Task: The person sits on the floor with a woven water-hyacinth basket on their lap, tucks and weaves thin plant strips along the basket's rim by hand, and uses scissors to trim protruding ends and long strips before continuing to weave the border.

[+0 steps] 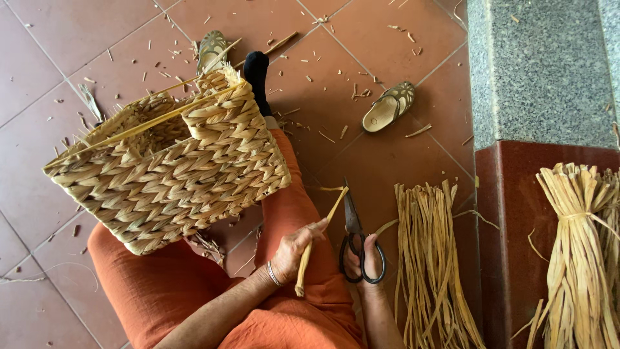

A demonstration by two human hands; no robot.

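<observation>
The person is sitting on the tiled floor in orange trousers, and the step in hand looks like trimming a weaving strand. The left hand is pinching a pale dried-reed strand between thumb and fingers, holding it slanted upward so that its tip is lying just beside the blades. The right hand is closed through the loops of the black scissors, whose blades are pointing away from the body and appear almost together; whether they are biting the strand cannot be told.

The woven straw basket is resting tilted on the left thigh, apart from both hands, with loose stakes sticking out of its unfinished rim. Judging from this, the next move calls for steadying the strand tip between the blades while keeping the left fingers well back from the edge.

A loose sheaf of reed strips is lying on the floor just to the right of the scissors, close enough to snag them. A tied reed bundle is leaning against the red step under a granite pillar. A sandal and straw offcuts are lying ahead.
</observation>
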